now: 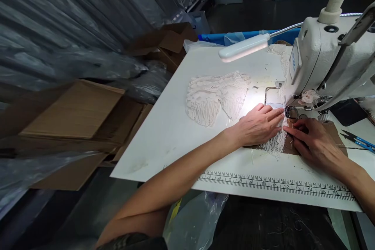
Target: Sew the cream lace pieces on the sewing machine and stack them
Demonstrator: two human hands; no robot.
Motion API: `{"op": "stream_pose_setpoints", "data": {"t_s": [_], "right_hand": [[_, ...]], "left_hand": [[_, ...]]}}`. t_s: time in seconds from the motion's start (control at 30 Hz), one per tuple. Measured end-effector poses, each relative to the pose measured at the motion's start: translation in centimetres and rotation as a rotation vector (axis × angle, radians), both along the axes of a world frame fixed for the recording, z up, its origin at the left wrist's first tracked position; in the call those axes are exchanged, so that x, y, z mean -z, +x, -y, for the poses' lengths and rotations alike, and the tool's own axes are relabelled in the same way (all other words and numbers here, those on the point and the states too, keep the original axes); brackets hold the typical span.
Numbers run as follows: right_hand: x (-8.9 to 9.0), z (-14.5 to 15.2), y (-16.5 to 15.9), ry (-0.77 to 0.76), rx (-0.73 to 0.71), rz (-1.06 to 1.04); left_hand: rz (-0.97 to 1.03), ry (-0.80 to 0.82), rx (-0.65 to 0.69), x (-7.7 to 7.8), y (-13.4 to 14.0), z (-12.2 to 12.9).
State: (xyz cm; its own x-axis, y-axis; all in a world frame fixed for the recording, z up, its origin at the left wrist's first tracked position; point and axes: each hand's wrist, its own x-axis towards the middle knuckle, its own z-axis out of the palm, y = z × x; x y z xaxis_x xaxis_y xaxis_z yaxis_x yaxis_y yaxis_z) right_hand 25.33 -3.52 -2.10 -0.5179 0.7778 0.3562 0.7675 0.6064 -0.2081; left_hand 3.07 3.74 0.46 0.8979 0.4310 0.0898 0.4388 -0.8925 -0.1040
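A white lace piece (275,144) lies under the sewing machine's needle area, its fringed end hanging toward me over a brown board. My left hand (259,125) rests flat on this lace, fingers stretched out with their tips close to the presser foot (287,111). On the other side, my right hand (315,142) has its fingers bent and holds the lace's right edge near the index fingertip. The white sewing machine (319,58) stands over both hands. Left of it, another fringed lace piece (218,97) is spread on the white table (175,136).
A lit lamp (244,48) on a flexible neck reaches over the table. Blue-handled thread snips (359,140) lie at the right, near a dark flat object (348,112). A printed ruler (275,183) runs along the front edge. Open cardboard boxes (73,109) stand left.
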Motion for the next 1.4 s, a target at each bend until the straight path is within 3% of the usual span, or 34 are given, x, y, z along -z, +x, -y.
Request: {"op": "stream_pose_setpoints", "data": {"t_s": [0.6,1.0,1.23,1.4], "right_hand": [[0.3,0.1,0.1,0.024,-0.002,-0.084],[0.4,0.2,0.0,0.051,0.021,-0.076],[0.4,0.3,0.0,0.085,0.017,-0.075],[0.4,0.3,0.0,0.118,0.014,-0.069]], "left_hand": [[0.133,-0.064,-0.004,1.1,-0.2,0.1],[0.134,-0.052,-0.042,1.0,0.2,0.4],[0.205,0.044,-0.09,1.3,0.6,1.2],[0.244,0.057,0.049,1.7,0.7,1.0]]}}
